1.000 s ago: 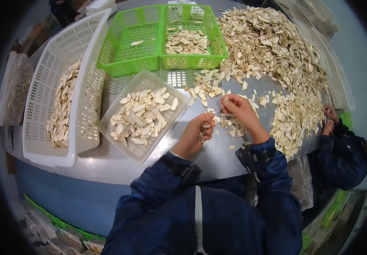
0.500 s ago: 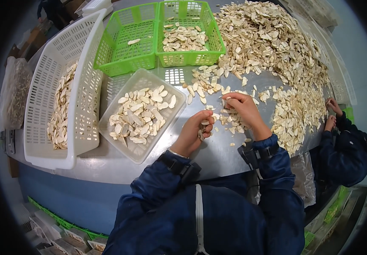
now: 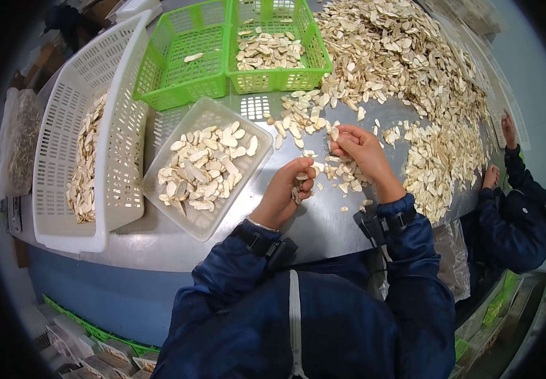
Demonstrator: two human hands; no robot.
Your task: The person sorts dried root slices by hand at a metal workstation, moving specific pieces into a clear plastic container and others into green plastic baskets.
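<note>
A view from above onto a grey metal table (image 3: 323, 234) covered with pale, flat dried slices. At the centre of the frame, the person's left hand (image 3: 285, 192) is curled narrow around a small bunch of slices (image 3: 298, 189), its fingertips pressed together. Just right of it and slightly higher, the right hand (image 3: 358, 148) pinches a single slice (image 3: 334, 134) between thumb and fingertips, the other fingers bent inward. Both forearms, in dark blue sleeves (image 3: 412, 252), enter from the lower edge.

Loose slices lie scattered on the table beneath and between the hands. A large heap of slices (image 3: 406, 69) fills the upper right of the frame. Left of centre, a clear shallow tray (image 3: 213, 224) holds sorted slices. Further left, a white slotted basket (image 3: 121, 126) sits tilted with slices inside. At the top, a green basket (image 3: 184, 82) with two compartments holds one slice in the left half and a small pile in the right half.

At the right edge, another person in dark blue rests both hands (image 3: 507, 126) on the table rim.
</note>
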